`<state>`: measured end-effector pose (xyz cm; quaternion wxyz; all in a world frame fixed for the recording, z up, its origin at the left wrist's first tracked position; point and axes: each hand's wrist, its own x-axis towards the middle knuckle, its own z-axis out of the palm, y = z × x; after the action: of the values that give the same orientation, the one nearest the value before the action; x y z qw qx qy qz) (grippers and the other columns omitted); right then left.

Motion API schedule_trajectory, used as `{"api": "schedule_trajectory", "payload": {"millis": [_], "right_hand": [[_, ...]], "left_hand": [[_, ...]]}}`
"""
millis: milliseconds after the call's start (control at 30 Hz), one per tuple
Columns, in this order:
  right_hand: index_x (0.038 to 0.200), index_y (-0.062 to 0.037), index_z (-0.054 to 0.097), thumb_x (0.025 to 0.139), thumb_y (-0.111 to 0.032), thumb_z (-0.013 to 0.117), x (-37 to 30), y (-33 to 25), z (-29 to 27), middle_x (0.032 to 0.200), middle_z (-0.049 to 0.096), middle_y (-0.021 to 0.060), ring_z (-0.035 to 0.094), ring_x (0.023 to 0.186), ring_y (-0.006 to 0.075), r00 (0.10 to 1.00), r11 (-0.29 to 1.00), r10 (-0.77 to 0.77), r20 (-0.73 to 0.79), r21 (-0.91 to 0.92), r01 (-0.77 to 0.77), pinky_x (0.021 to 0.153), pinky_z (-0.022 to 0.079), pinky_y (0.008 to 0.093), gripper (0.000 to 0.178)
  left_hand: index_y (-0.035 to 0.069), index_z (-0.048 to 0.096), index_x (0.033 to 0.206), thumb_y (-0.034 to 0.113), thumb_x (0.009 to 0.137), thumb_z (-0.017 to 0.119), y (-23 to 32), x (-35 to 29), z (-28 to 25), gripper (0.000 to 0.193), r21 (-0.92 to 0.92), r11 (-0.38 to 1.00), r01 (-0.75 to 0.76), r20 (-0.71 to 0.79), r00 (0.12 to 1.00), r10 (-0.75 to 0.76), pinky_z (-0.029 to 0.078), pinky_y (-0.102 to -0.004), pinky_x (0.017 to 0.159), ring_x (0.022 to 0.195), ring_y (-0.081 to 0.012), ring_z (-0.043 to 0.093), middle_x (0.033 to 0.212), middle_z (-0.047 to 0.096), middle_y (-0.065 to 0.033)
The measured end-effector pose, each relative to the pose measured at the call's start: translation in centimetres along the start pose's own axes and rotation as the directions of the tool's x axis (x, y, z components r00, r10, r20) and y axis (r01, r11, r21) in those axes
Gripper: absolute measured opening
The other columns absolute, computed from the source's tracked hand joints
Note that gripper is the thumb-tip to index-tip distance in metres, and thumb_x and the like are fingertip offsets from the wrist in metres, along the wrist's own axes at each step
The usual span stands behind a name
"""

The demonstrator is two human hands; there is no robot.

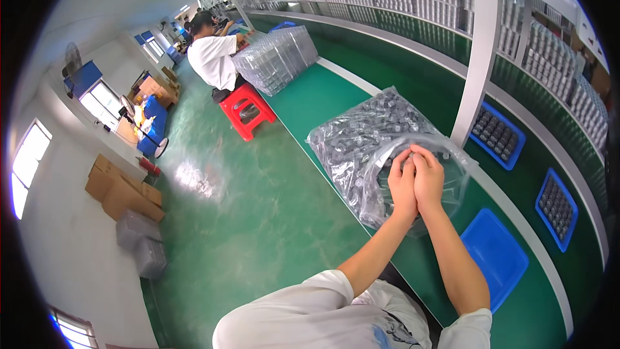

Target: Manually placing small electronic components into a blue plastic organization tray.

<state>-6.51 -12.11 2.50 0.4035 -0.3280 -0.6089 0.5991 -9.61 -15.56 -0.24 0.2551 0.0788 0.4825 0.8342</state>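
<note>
"Hands first: how are they held?"

"Left hand (pixel 402 184) and right hand (pixel 427 181) are brought together over the mouth of a clear bag (pixel 358 132), side by side and touching."

"Where is the bag, then, relative to them?"

"It is spread beneath and beyond them on the green surface (pixel 303 110), most of it being seen ahead and to the left. By its loose mouth, the hands are ringed."

"Is anything gripped?"

"That cannot be told. The fingers are bent inward and nearly met at the tips, so whatever may be held between the palms is hidden."

"And the arms?"

"Both forearms are stretched forward from the lower edge, bare below white sleeves (pixel 331 282), and are drawn close together at the wrists."

"How does the bag look?"

"Thin, wrinkled and shiny. It is laid flat and filled with many small grey pieces (pixel 387 113), packed most densely at the far end. Near the mouth, a white scrap (pixel 384 155) is seen through the film."

"What is set nearby?"

"A blue tray (pixel 495 255) is placed beside the right forearm. Farther along the surface, stacked clear trays (pixel 278 58) are piled near a seated co-worker (pixel 213 61)."
</note>
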Motion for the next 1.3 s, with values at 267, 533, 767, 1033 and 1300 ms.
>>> {"api": "schedule_trajectory", "payload": {"millis": [267, 533, 767, 1033, 1300], "right_hand": [[0.12, 0.007, 0.063, 0.097, -0.007, 0.05, -7.2, -4.5, -11.4, 0.128, 0.065, 0.0137, 0.063, 0.108, 0.0178, 0.956, 0.967, -0.105, -0.273, 0.195, 0.161, 0.093, 0.05, 0.0288, 0.03], [0.125, -0.0007, 0.067, 0.1, -0.012, 0.052, -15.6, 1.7, -24.7, 0.123, 0.067, 0.008, 0.059, 0.116, 0.0166, 0.944, 0.942, 0.01, -0.33, -0.315, -0.12, 0.102, 0.043, 0.0279, 0.03], [0.128, -0.0039, 0.061, 0.09, -0.011, 0.064, -22.3, 1.9, -26.6, 0.143, 0.053, 0.0149, 0.046, 0.134, 0.034, 0.992, 0.688, -0.119, -0.047, -0.724, 0.049, 0.112, 0.038, 0.0402, 0.038], [0.13, -0.0053, 0.059, 0.085, -0.007, 0.068, -24.4, -0.3, -26.7, 0.142, 0.05, 0.0135, 0.045, 0.13, 0.0367, 0.997, 0.511, -0.065, -0.033, -0.86, 0.005, 0.109, 0.04, 0.0428, 0.046], [0.123, -0.0072, 0.063, 0.084, -0.009, 0.07, -21.1, 1.4, -27.4, 0.117, 0.058, 0.0119, 0.058, 0.11, 0.0303, 0.995, 0.474, -0.08, 0.067, -0.875, 0.097, 0.092, 0.05, 0.0387, 0.04]], "left_hand": [[0.001, 0.058, 0.128, 0.008, 0.097, 0.054, -1.2, -10.6, 6.0, 0.033, 0.187, 0.943, -0.277, 0.441, 0.881, 0.171, 0.045, -0.0336, 0.102, 0.12, -0.0239, 0.058, 0.129, 0.062, -0.0141], [0.001, 0.068, 0.106, 0.012, 0.084, 0.065, -7.1, -13.0, 3.9, 0.025, 0.346, 0.642, -0.684, 0.901, 0.434, -0.023, 0.047, -0.0477, 0.094, 0.105, -0.039, 0.061, 0.108, 0.068, -0.0193], [0.008, 0.063, 0.126, 0.002, 0.082, 0.068, -4.2, -14.9, 2.8, 0.045, 0.183, 0.565, -0.804, 0.957, 0.013, -0.291, 0.047, -0.0415, 0.099, 0.117, -0.0354, 0.055, 0.117, 0.064, -0.0129], [0.009, 0.069, 0.111, 0.004, 0.077, 0.069, -3.6, -15.0, 3.5, 0.034, -0.034, 0.337, -0.941, 0.941, -0.144, -0.308, 0.044, -0.0425, 0.09, 0.105, -0.0314, 0.054, 0.107, 0.061, -0.0099], [0.01, 0.072, 0.105, 0.014, 0.075, 0.076, -4.7, -13.5, 4.1, 0.03, -0.118, 0.425, -0.898, 0.941, -0.238, -0.241, 0.043, -0.0432, 0.092, 0.106, -0.0299, 0.052, 0.101, 0.061, -0.0062]]}}
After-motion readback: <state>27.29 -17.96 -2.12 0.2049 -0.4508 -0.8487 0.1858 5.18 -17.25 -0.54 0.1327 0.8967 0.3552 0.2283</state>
